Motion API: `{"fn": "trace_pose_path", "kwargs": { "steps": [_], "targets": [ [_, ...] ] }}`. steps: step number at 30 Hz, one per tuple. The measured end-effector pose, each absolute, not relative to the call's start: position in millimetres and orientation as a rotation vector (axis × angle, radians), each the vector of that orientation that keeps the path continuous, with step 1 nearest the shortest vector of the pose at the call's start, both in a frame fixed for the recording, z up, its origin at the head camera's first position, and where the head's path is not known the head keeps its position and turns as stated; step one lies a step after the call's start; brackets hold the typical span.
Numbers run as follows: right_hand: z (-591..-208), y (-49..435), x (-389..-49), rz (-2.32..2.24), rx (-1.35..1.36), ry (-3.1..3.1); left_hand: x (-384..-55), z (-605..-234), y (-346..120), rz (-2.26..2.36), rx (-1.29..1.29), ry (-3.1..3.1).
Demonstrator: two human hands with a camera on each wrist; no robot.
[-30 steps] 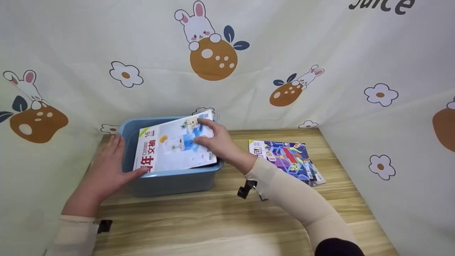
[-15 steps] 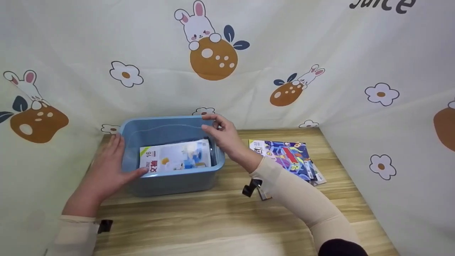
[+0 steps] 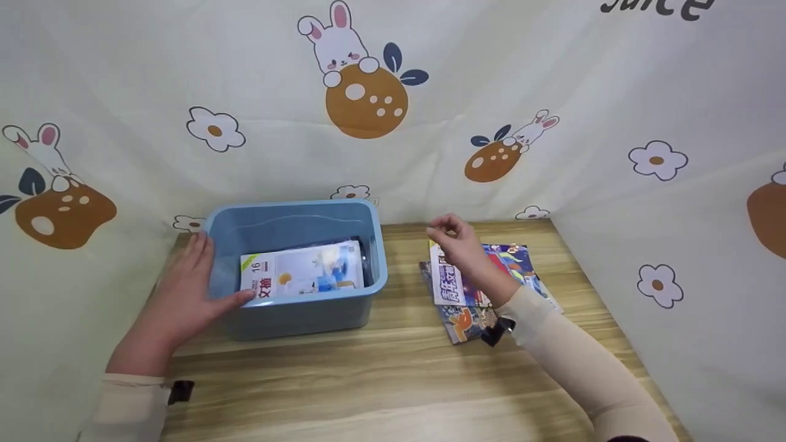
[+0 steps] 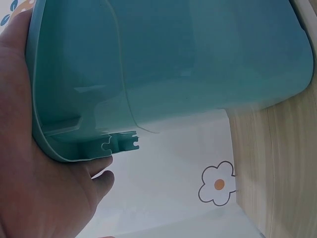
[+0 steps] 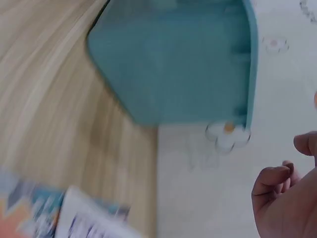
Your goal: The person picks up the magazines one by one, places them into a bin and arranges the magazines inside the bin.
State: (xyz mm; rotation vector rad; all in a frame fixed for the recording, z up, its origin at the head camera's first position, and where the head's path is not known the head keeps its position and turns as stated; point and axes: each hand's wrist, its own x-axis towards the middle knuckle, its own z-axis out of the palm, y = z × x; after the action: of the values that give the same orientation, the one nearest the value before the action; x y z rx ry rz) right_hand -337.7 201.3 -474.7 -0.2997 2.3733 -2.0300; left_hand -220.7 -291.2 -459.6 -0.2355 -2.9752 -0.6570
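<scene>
My left hand point(image 3: 184, 294) grips the near left corner of a blue plastic bin point(image 3: 307, 319), thumb along the front rim and fingers down the left side. In the left wrist view, fingertips point(image 4: 103, 183) show bent in under the rim. A magazine with a white and blue cover point(image 3: 301, 273) lies inside the bin, its lower part hidden by the front wall. Over a small pile at the right hovers my right hand point(image 3: 463, 252), fingers loosely curled and holding nothing. The pile's top magazine point(image 3: 446, 288) has a colourful cover; a darker magazine point(image 3: 460, 322) sticks out beneath it.
Everything stands on a wood-grain table point(image 3: 344, 387). A pale curtain point(image 3: 430, 147) printed with rabbits, oranges and flowers closes off the back and both sides, close behind the bin.
The white and blue magazine has gone down into the bin and been let go. My right hand has moved right from the bin to above the pile; my left hand has stayed put.
</scene>
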Motion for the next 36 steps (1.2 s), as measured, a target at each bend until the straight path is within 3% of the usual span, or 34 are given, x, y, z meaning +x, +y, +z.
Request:
{"fn": "trace_pose_path", "kwargs": {
  "steps": [8, 17, 27, 36],
  "targets": [
    [-521.6, 284.8, -341.4, -1.498, -0.292, 2.77, -220.4, -460.3, -292.6, -0.643, -0.232, -2.965],
    [-553.3, 347.0, -337.4, -1.313, -0.246, 2.959, -221.3, -460.8, -291.6, -0.643, -0.225, -2.964],
    [-563.4, 381.7, -327.4, -1.476, -0.14, 2.858, -220.2, -458.5, -291.4, -0.674, -0.253, -2.938],
    [-564.4, 397.9, -325.4, -1.291, 0.095, 2.948, -219.7, -460.2, -291.5, -0.658, -0.252, -2.945]
  ]
}}
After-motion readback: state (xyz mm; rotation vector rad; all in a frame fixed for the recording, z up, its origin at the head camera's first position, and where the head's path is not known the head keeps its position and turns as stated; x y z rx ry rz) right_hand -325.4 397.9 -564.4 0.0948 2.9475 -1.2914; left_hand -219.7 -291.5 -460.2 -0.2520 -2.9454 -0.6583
